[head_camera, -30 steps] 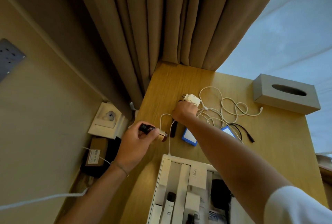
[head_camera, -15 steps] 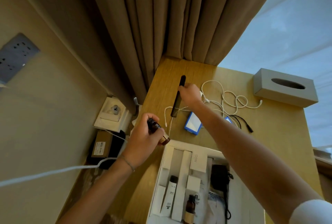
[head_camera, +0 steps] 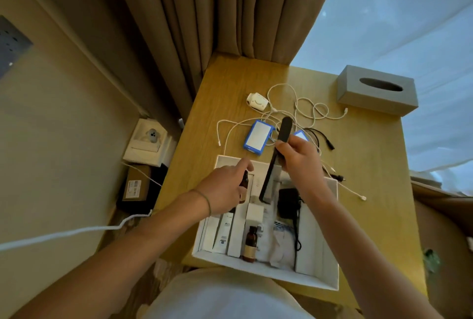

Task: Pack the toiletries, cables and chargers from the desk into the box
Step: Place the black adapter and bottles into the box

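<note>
Over the wooden desk [head_camera: 225, 103], we are lowering things gently into the white box [head_camera: 258, 268] at centre frame; left hand [head_camera: 225, 188] gripping a brown bottle [head_camera: 243, 183], right hand [head_camera: 300, 157] pinching a black comb [head_camera: 277, 155].

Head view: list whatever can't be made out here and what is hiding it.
- Small brown bottle in the left hand: mostly covered by the fingers, label unreadable.
- Black comb in the right hand: its middle is hidden by the fingers.
- Second blue-edged device: largely behind the right hand and comb.
- Box contents: print on the white tubes is too small; the right forearm covers the far right corner.
</note>
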`<action>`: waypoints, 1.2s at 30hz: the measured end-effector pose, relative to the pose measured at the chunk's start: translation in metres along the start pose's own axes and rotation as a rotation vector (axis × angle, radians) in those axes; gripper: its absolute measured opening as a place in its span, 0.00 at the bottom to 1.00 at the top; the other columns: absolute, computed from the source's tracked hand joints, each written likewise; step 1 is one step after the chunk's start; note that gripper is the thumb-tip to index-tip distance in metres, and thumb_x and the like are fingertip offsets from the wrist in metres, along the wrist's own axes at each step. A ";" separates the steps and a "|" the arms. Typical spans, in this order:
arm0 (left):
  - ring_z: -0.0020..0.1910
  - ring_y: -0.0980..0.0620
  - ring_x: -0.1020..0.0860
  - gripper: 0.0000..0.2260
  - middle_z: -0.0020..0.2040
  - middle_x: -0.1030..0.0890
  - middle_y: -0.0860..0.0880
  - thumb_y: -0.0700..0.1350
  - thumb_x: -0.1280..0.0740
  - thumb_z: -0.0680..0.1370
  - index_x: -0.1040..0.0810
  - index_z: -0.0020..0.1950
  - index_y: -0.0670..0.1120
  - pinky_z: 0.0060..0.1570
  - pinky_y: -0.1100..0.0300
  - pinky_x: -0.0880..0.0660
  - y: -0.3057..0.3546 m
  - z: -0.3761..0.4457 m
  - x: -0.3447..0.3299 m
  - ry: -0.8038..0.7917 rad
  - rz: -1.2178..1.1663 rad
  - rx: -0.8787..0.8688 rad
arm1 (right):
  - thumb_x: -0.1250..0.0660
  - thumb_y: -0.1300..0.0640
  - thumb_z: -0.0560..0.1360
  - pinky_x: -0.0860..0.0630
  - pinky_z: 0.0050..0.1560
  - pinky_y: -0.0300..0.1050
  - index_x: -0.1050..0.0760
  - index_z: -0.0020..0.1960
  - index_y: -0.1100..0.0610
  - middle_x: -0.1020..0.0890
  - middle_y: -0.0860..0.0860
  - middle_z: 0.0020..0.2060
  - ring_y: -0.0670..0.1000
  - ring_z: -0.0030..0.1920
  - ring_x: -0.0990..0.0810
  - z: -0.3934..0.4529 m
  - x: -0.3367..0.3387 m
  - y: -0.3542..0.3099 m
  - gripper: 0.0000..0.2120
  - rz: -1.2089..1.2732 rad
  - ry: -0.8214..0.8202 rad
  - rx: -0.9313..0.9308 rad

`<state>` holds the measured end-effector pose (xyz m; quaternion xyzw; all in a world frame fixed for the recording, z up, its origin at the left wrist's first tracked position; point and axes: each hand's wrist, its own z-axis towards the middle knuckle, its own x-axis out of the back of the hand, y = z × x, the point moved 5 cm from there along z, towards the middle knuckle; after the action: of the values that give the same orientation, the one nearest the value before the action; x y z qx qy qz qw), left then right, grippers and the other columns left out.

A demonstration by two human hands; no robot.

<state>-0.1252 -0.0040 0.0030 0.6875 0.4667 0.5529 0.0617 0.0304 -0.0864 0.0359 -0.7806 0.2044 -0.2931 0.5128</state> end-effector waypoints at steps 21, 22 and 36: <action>0.34 0.52 0.27 0.13 0.44 0.20 0.48 0.44 0.32 0.78 0.33 0.58 0.47 0.32 0.57 0.32 -0.033 0.036 -0.057 0.206 0.261 0.182 | 0.28 0.55 0.77 0.17 0.38 0.49 0.19 0.38 0.53 0.17 0.48 0.33 0.48 0.35 0.17 -0.062 0.025 0.115 0.09 -0.551 -0.025 -0.142; 0.37 0.50 0.24 0.12 0.45 0.19 0.47 0.45 0.32 0.78 0.31 0.59 0.47 0.34 0.57 0.31 -0.033 0.036 -0.058 0.211 0.262 0.177 | 0.28 0.55 0.77 0.16 0.38 0.48 0.19 0.38 0.53 0.17 0.48 0.32 0.47 0.34 0.17 -0.061 0.022 0.119 0.10 -0.563 -0.035 -0.159; 0.35 0.51 0.23 0.11 0.35 0.25 0.52 0.44 0.38 0.77 0.27 0.60 0.49 0.35 0.57 0.24 -0.029 0.030 -0.059 0.108 0.299 0.205 | 0.31 0.51 0.79 0.17 0.42 0.51 0.19 0.39 0.54 0.18 0.50 0.33 0.51 0.36 0.18 -0.054 0.001 0.137 0.12 -0.744 -0.110 -0.228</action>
<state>-0.1141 -0.0167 -0.0671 0.7212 0.4156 0.5418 -0.1168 -0.0076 -0.1772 -0.0733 -0.8679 -0.0891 -0.3921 0.2917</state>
